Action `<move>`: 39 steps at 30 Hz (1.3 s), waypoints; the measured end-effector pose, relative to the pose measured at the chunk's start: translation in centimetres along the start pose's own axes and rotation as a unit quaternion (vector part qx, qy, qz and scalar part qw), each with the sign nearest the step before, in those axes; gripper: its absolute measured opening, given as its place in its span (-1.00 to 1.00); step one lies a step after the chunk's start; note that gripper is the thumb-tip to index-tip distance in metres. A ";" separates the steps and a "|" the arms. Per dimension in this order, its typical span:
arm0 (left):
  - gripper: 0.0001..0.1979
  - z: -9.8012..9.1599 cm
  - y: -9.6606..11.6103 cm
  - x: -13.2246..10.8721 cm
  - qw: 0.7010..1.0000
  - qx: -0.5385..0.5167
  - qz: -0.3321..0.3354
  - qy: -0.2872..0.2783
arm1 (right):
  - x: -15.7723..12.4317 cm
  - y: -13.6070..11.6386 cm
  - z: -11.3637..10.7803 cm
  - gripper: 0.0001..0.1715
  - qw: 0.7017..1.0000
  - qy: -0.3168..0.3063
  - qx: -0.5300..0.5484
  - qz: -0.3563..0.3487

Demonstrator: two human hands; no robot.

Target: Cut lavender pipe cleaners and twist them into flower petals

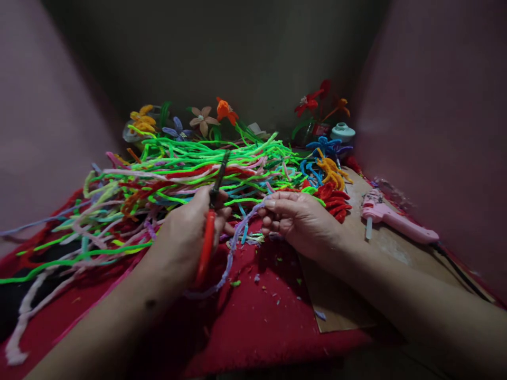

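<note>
My left hand (190, 227) is closed around a pair of red-handled scissors (206, 243), whose dark blades point up and away from me. In a pinch between thumb and forefinger, my right hand (293, 214) holds one end of a lavender pipe cleaner (237, 235). The pipe cleaner curves down and to the left, passing below the left hand, where part of it is hidden behind the scissors handle. Right behind both hands lies a big heap of pipe cleaners (190, 163), mostly bright green, with pink, red, yellow and blue among them.
A pink glue gun (396, 219) rests on a cardboard sheet (340, 301) at the right. Pipe-cleaner flowers, including an orange one (225, 110), stand along the back. Red petal shapes (336, 200) lie beside the heap. Small scraps dot the red cloth (253, 327).
</note>
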State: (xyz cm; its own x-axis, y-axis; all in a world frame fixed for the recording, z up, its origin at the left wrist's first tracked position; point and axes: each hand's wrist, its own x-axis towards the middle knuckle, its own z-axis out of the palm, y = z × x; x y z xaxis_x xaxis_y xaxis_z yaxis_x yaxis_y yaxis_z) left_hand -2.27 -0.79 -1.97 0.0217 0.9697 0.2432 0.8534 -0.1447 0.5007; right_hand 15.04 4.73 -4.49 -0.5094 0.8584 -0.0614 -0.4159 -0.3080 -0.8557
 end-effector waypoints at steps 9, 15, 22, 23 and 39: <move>-0.72 -0.4 1.6 0.0 0.902 -0.391 -0.149 -0.109 | -0.6 0.3 0.7 -0.90 0.999 -0.041 -0.020 -0.029; -0.79 -0.1 2.3 -0.5 0.960 -0.266 -0.075 -0.034 | -1.2 0.0 1.1 -0.87 0.987 -0.005 -0.148 -0.060; -0.82 0.2 2.4 -0.9 0.980 -0.193 -0.038 0.011 | -1.3 0.7 0.7 -0.96 0.890 0.051 -0.364 -0.270; -0.82 0.2 2.3 -0.9 0.983 -0.182 -0.025 0.023 | -1.2 0.8 0.6 -0.97 0.896 0.050 -0.353 -0.266; -0.83 1.1 1.5 -1.0 0.987 -0.110 0.082 0.082 | -1.7 0.5 1.0 -0.91 0.954 0.029 -0.257 -0.154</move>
State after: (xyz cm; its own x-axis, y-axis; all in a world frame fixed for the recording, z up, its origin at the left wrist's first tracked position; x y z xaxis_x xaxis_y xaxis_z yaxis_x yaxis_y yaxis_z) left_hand -0.41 -1.71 -2.39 0.0504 0.8871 0.4588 0.7114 -0.3543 0.6069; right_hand 14.91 2.74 -4.29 -0.3739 0.9015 0.2181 -0.1065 0.1918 -0.9756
